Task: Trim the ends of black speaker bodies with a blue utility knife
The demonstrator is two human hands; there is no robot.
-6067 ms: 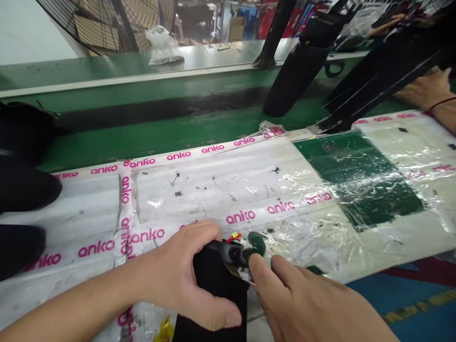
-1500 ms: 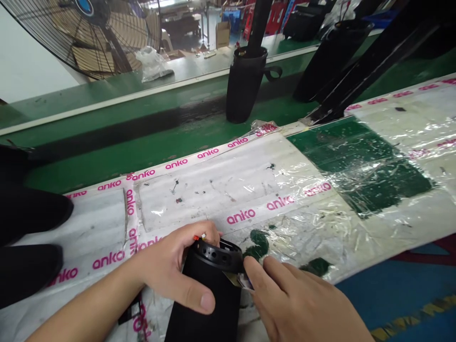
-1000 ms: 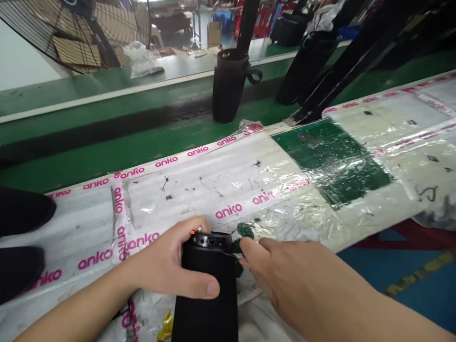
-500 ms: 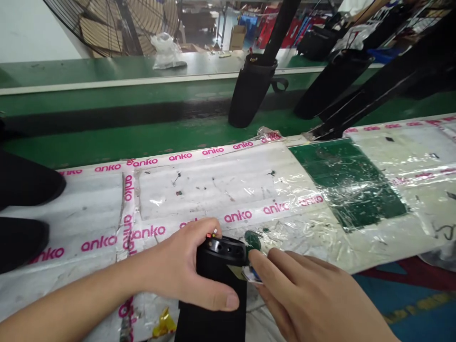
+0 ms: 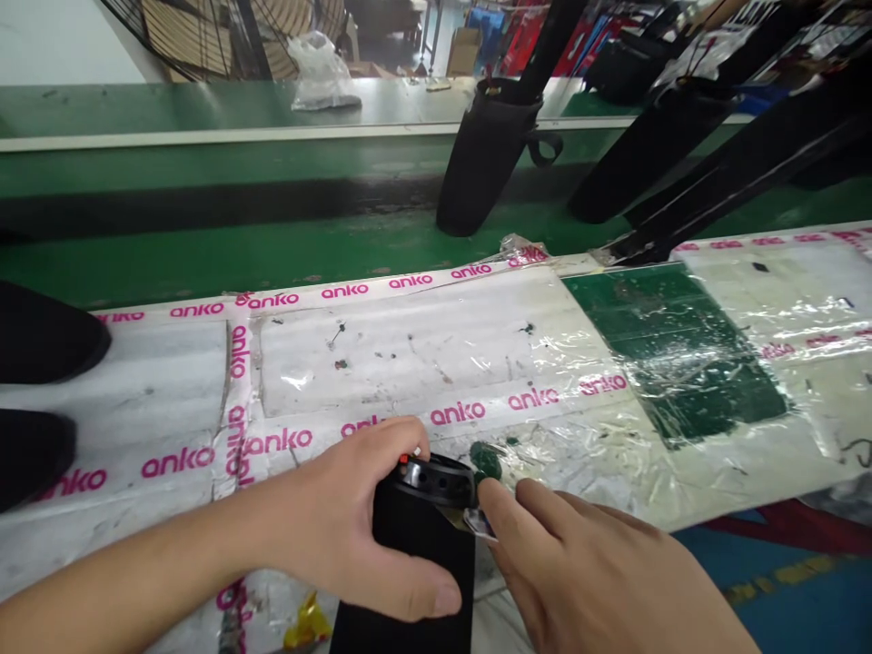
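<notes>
My left hand (image 5: 368,527) wraps round the top end of a black tube-like body (image 5: 409,599), with the thumb across its near side. That end carries a glossy black plastic ring (image 5: 436,476) with round holes. A tiny orange-red bit (image 5: 404,460) shows beside my left index finger. My right hand (image 5: 572,563) is closed at the right of the ring, its fingertips pinching a small shiny, flat piece (image 5: 479,522) against the tube's edge. What the piece is cannot be made out, and its far part is hidden by the fingers.
The bench (image 5: 409,345) is covered in white sheet and printed tape. A yellow wrapper (image 5: 309,622) lies beside the tube. Black tubes (image 5: 487,159) stand tilted on the green conveyor (image 5: 272,259) behind. Two dark rounded ends (image 5: 47,331) jut in from the left. A plastic bag (image 5: 320,73) lies farther back.
The view has shifted slightly. Both hands keep nearly the same hold on the tube, and the shiny piece is turned a little at the right fingertips.
</notes>
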